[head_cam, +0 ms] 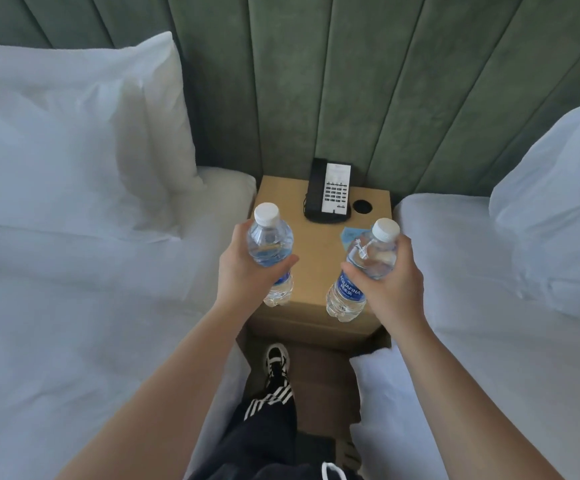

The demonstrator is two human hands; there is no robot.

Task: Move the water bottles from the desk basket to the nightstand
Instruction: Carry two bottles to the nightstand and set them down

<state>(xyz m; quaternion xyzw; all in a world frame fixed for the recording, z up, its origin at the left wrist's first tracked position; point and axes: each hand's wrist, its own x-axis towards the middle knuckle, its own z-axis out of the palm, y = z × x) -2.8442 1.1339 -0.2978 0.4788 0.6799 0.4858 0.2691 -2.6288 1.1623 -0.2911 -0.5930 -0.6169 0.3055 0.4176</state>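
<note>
Bottles were both up in the air over the nightstand [311,271], not set down: left hand [243,268] wrapped around the left bottle [270,252], right hand [390,284] gripping the right bottle [361,271], each tilted. Phone [330,190] sat at the back, beds [74,306] either side

Nightstand [316,265] between two beds, phone [330,192] at back; left hand [247,268] and right hand [390,282] each gripping one bottle [269,237], [368,258] above it.
</note>
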